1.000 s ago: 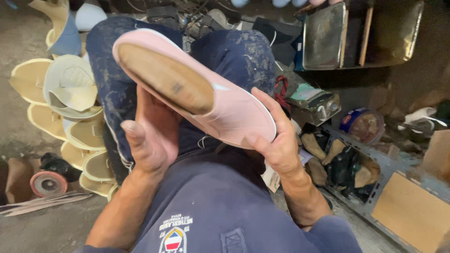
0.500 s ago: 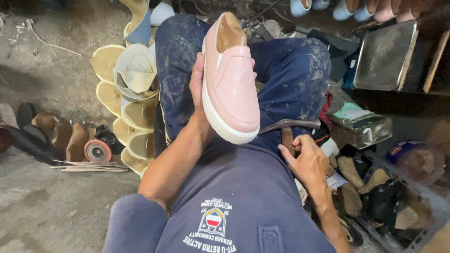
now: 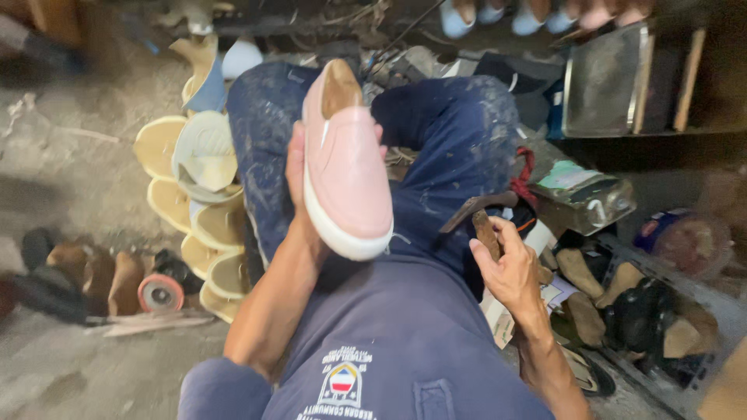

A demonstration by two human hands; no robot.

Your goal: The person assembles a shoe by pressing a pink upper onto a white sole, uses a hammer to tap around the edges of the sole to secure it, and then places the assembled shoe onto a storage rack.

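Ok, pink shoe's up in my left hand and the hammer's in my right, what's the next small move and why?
Probably bring the wooden-handled hammer up toward the pink slip-on shoe with the white sole. The left hand holds the shoe upright over the lap, while the right hand grips the hammer low beside the thigh, apart from the shoe, so the tool cannot reach it yet.

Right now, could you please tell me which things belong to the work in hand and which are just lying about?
In hand:
- pink slip-on shoe, in left hand
- hammer, in right hand

Lying about:
- stacked tan soles
- tape roll
- metal tray
- small metal box
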